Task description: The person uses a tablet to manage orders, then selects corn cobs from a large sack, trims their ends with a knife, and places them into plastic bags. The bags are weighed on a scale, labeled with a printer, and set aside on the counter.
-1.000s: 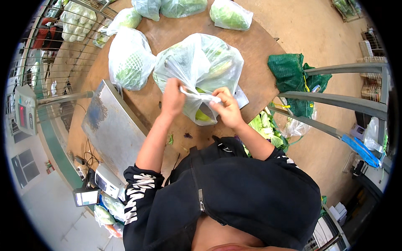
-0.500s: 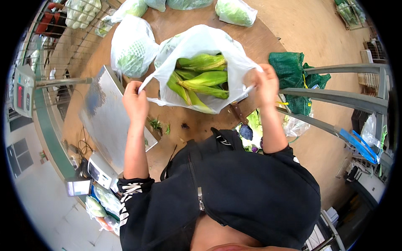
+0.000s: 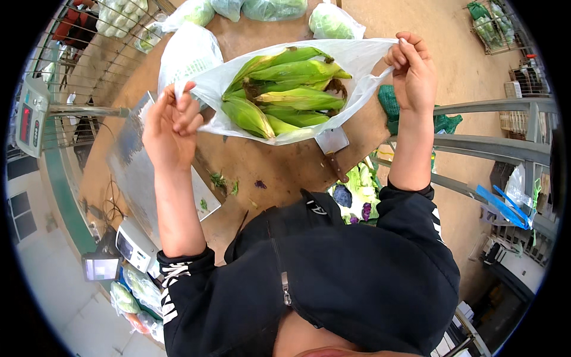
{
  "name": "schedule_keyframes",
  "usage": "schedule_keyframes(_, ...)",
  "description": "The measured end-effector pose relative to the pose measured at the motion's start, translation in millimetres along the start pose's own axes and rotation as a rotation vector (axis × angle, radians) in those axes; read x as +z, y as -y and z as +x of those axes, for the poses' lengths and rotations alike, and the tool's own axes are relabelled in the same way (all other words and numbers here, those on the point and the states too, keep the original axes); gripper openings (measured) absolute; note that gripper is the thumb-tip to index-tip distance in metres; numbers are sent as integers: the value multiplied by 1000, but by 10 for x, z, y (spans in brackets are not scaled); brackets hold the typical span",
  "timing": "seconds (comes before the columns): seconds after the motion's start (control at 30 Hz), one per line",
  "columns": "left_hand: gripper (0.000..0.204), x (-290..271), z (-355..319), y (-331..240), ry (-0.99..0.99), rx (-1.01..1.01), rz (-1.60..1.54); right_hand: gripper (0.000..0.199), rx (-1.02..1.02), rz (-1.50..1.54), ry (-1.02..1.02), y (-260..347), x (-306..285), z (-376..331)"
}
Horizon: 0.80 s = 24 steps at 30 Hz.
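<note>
Corn ears [image 3: 284, 89] in green husks lie bundled inside a clear plastic bag [image 3: 357, 65], long axes running from 8 o'clock to 2 o'clock. Left hand [image 3: 169, 128] pinches the bag's left edge, right hand [image 3: 413, 74] its right, stretched apart above the wooden table [image 3: 279, 163].

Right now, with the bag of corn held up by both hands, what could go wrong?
1. The thin plastic bag hangs only from pinches by the left hand and right hand; the corn sags in it, so a handle might tear or slip.
2. If it drops, it may land on the knife lying on the table right below.
</note>
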State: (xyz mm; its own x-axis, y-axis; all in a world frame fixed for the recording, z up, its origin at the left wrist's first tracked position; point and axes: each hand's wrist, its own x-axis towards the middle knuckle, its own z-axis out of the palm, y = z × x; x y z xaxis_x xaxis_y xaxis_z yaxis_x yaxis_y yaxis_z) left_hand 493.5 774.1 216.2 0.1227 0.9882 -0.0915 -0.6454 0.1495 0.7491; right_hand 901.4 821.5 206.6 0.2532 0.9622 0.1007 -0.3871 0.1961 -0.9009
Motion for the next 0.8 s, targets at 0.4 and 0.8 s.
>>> schedule_keyframes(0.4,88,-355,-558,896,81,-220,133,49,-614,-1281,152,-1181,363,-1305)
schedule_keyframes(0.8,48,-2266,534,1932,-544,-346,570,53,209,-1060,-347,-2289,-1630,21)
